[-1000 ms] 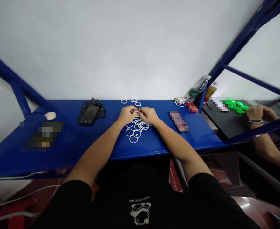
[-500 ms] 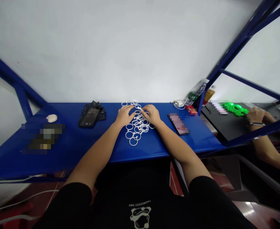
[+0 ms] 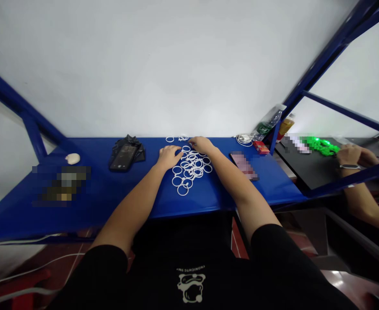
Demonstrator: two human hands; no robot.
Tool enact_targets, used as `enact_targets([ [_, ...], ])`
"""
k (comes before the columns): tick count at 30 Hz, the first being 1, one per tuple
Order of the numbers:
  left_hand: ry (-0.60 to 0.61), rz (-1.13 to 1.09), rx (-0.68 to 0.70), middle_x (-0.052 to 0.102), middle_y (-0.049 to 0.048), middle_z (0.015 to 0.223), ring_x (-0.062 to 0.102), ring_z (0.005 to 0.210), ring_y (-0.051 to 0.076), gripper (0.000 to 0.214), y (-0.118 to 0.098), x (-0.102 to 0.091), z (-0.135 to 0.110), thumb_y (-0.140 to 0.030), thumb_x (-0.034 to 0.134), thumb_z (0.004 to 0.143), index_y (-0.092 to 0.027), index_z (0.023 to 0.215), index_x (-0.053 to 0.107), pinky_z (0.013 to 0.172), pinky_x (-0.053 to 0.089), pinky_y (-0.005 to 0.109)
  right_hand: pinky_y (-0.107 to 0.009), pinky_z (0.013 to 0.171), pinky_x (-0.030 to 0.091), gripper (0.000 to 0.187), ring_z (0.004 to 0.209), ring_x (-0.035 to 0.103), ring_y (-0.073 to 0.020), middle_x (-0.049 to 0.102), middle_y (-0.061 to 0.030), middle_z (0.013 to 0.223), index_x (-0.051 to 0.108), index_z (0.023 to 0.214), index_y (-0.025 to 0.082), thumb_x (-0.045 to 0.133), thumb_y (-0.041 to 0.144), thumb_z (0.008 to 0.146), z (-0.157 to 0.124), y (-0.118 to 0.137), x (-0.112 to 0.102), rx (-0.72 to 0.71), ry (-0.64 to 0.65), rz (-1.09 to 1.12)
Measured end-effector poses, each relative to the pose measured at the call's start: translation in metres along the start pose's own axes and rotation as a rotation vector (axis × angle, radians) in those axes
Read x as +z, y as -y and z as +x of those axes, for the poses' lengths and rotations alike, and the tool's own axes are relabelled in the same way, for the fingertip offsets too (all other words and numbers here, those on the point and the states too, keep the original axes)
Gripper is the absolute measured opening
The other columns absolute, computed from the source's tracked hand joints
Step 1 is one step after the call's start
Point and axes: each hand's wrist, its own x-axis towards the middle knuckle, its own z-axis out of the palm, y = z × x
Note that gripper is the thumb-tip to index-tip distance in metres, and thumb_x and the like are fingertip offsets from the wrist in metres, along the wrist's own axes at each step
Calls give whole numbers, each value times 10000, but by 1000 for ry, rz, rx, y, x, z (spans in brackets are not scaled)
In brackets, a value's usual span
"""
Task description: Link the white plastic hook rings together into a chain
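Thin white rings (image 3: 183,190), some with small white nubs, lie in a loose, overlapping heap on the blue table (image 3: 137,189). At the heap's left edge rests my left hand (image 3: 170,157), fingers loosely extended and thumb apart, beside a ring and with nothing visible in it. My right hand (image 3: 203,145) reaches over the far side of the heap, its fingers bent down and drawn together; whatever is at its fingertips is too small to make out. Just beyond those fingertips sits a small cluster of white rings (image 3: 183,137), with a single ring (image 3: 170,139) to its left.
A dark phone (image 3: 123,158) lies on black plastic to the left, with a pale rounded object (image 3: 72,159) farther out. On the right are another phone (image 3: 242,165), a coiled white cable (image 3: 244,139), a red box (image 3: 260,147) and a bottle (image 3: 268,122). Another person's hands (image 3: 350,155) work beyond the frame.
My right hand has moved away from my left hand, toward the back of the table and the small ring cluster. My left hand has hardly moved. The view has shifted slightly.
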Motion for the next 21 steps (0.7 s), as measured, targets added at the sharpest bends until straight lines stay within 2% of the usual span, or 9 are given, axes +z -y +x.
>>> enact_targets([
  [3,-32,-21,20,777,117,1269,672,1206,360,319,-9,-3,0,-385,659,990,-242,1251,772,1102,445,537,-357,912,558,341,967,732,-239,814,-100,1098,775,1265,212,682,153,942,-17,11,-3,28,-115,95],
  [5,-58,-57,64,785,102,1248,688,1195,336,338,-17,-6,0,-356,651,998,-238,1298,753,1100,457,505,-345,913,548,247,954,719,-220,802,-100,1090,786,1200,188,660,216,989,-32,22,-5,-18,-220,205],
  [7,-91,-95,125,791,88,1235,696,1199,312,351,-24,-9,-1,-337,648,1004,-241,1329,741,1099,464,473,-324,865,544,234,903,708,-201,795,-85,1053,781,1183,189,639,291,1027,-47,34,-6,-52,-299,312],
  [10,-136,-108,196,807,89,1178,714,1162,305,314,-32,-14,-3,-340,662,1002,-239,1277,775,1085,473,469,-312,815,535,273,861,693,-194,785,-76,1004,778,1134,190,598,380,1059,-62,50,-3,-87,-360,423],
  [13,-163,-88,228,823,83,1090,736,1067,288,233,-35,-17,-6,-352,667,1008,-244,1143,824,1045,490,461,-312,796,533,315,839,678,-194,776,-71,972,760,1079,191,576,446,1064,-69,58,0,-76,-399,503],
  [17,-191,-58,272,825,71,960,740,940,262,221,-34,-16,-6,-362,654,1028,-239,1006,836,948,511,423,-309,783,522,324,808,658,-185,759,-53,929,727,1011,203,575,486,1059,-71,59,2,-109,-442,560],
  [21,-212,-43,305,817,68,926,729,894,250,218,-32,-11,-6,-345,648,1032,-236,969,826,893,509,406,-304,764,506,334,779,643,-177,744,-47,905,697,976,210,544,492,1069,-72,57,1,-153,-454,530],
])
